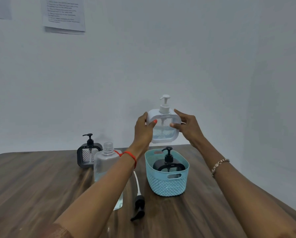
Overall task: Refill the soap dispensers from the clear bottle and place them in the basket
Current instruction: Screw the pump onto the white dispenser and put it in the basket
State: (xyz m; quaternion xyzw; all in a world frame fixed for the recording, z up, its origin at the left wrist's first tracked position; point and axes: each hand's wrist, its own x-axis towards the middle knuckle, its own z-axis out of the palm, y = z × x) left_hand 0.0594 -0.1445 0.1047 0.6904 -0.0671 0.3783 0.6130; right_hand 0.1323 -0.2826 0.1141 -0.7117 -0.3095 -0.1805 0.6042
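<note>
The white dispenser (163,134) is held upright between the 2 grips, pump on top and long axis vertical. The left grip (143,129) wraps its left edge, thumb across the front face and fingers behind. The right grip (188,127) holds the right edge, thumb on the front and index finger over the top corner. Both are closed on the body, neither on the pump.

Directly below the grips the blue basket (167,186) stands on the bench (40,186), with 1 black dispenser (168,166) already inside. By my reading the coming move is a straight lowering. The white body's wide face should stay parallel to the black one so that both fit. How much room is left inside I cannot judge. Both grips are equally near the basket.

Down and to the left of the left grip stand the uncapped clear bottle (106,162) and a second black dispenser (88,155). A loose pump (138,208) lies on the bench nearer the person.
</note>
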